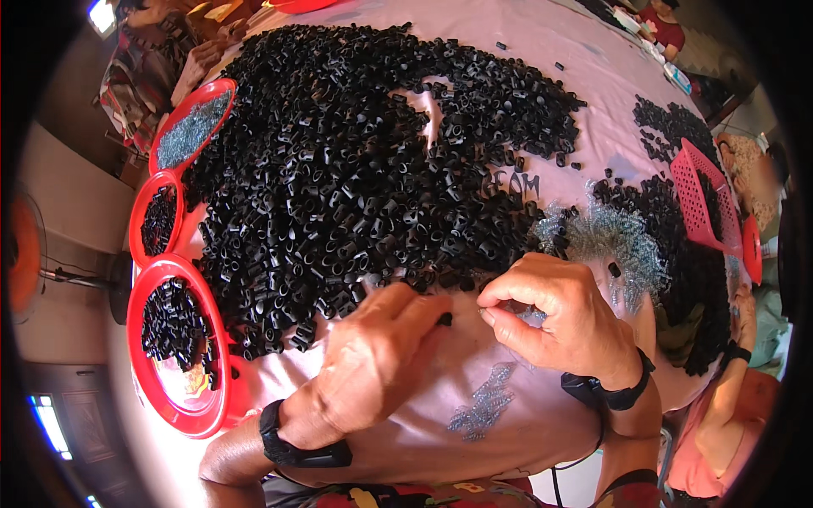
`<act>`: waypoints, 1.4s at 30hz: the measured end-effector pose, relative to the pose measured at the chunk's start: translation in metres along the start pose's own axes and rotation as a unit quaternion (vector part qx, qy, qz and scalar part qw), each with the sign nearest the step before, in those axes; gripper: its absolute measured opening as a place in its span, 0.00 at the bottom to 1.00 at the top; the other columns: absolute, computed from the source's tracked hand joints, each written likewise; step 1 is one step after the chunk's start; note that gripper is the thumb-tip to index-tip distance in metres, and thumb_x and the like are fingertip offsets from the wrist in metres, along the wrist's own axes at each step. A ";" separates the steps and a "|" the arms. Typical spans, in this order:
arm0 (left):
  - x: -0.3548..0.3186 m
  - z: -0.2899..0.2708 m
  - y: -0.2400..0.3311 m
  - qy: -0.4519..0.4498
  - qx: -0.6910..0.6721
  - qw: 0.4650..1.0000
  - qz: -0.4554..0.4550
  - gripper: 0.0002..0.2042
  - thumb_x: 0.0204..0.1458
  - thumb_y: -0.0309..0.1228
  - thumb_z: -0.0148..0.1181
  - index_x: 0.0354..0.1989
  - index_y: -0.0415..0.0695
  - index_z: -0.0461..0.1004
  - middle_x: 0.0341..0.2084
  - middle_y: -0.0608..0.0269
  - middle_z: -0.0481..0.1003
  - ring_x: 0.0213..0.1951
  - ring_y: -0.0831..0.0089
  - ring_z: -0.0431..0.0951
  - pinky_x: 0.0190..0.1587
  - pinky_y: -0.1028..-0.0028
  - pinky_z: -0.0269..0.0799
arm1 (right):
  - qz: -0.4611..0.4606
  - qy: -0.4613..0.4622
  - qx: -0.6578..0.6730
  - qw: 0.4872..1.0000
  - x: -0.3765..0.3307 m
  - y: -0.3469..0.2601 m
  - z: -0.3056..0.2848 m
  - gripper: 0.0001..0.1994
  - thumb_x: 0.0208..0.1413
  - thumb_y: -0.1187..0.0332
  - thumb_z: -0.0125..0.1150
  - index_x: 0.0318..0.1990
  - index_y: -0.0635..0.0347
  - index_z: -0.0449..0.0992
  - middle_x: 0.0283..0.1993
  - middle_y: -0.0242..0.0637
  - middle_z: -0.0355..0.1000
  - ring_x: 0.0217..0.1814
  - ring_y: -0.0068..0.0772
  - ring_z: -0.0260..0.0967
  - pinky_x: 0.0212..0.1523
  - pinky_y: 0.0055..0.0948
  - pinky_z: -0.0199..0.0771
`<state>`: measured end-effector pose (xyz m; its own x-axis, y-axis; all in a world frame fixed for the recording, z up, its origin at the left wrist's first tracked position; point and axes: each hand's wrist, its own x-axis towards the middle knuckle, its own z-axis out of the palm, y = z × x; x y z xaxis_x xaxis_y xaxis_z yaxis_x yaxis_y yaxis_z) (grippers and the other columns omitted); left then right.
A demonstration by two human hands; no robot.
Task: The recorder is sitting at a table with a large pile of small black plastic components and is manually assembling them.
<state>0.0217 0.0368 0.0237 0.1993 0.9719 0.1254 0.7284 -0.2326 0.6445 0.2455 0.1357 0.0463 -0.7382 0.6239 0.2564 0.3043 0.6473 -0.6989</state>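
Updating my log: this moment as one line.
left hand: at black piece | right hand: curled, contents unclear | nearby: silvery pile

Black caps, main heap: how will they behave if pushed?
The black caps will probably roll when lying sideways, since they look round and tubular. Their open, hollow ends suggest they're light for their size. Piled loosely, a push would likely send some tumbling onto the cloth.

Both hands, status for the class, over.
Left hand: black piece at fingertips. Right hand: pinch nearly closed, contents unclear. Black pile just beyond; silvery coils nearer the body.
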 end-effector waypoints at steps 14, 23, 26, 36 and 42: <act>0.005 -0.007 -0.009 0.039 0.063 0.997 0.017 0.20 0.49 0.19 0.69 0.53 0.42 0.82 0.47 0.52 0.77 0.47 0.53 0.76 0.50 0.60 0.76 | 0.004 0.002 0.003 1.000 0.001 0.008 0.006 0.04 0.54 0.76 0.70 0.35 0.61 0.80 0.31 0.41 0.79 0.33 0.45 0.78 0.33 0.39 0.78; 0.010 0.009 -0.011 0.037 0.064 0.997 0.007 0.18 0.46 0.21 0.72 0.49 0.46 0.84 0.43 0.57 0.76 0.46 0.55 0.76 0.48 0.62 0.77 | -0.004 -0.010 0.014 1.000 -0.001 0.010 0.010 0.04 0.54 0.75 0.70 0.36 0.61 0.81 0.32 0.41 0.79 0.34 0.46 0.78 0.35 0.40 0.79; 0.008 0.006 -0.011 0.043 0.063 0.997 0.005 0.17 0.46 0.22 0.72 0.47 0.45 0.84 0.42 0.58 0.75 0.45 0.55 0.76 0.48 0.62 0.77 | -0.012 -0.020 0.013 1.000 0.002 0.006 0.012 0.04 0.54 0.76 0.70 0.36 0.61 0.81 0.32 0.41 0.79 0.34 0.46 0.79 0.35 0.39 0.79; -0.001 0.005 -0.009 0.070 -0.205 0.976 -0.023 0.15 0.53 0.18 0.70 0.49 0.40 0.80 0.37 0.61 0.80 0.36 0.68 0.81 0.38 0.71 0.78 | -0.027 0.029 0.061 0.997 0.002 0.004 0.013 0.08 0.52 0.79 0.72 0.41 0.64 0.84 0.34 0.38 0.81 0.31 0.35 0.77 0.33 0.31 0.77; -0.010 0.017 -0.015 0.037 -0.380 0.919 -0.096 0.14 0.59 0.20 0.69 0.52 0.40 0.78 0.37 0.66 0.82 0.34 0.85 0.80 0.38 0.78 0.77 | -0.007 0.036 0.101 0.994 0.002 -0.008 0.015 0.09 0.53 0.81 0.71 0.41 0.62 0.83 0.36 0.39 0.81 0.35 0.40 0.79 0.36 0.35 0.79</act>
<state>0.0199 0.0300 0.0000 0.0495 0.9987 -0.0126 0.0722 0.0090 0.9973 0.2326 0.1248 0.0421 -0.6949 0.6496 0.3083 0.1617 0.5590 -0.8133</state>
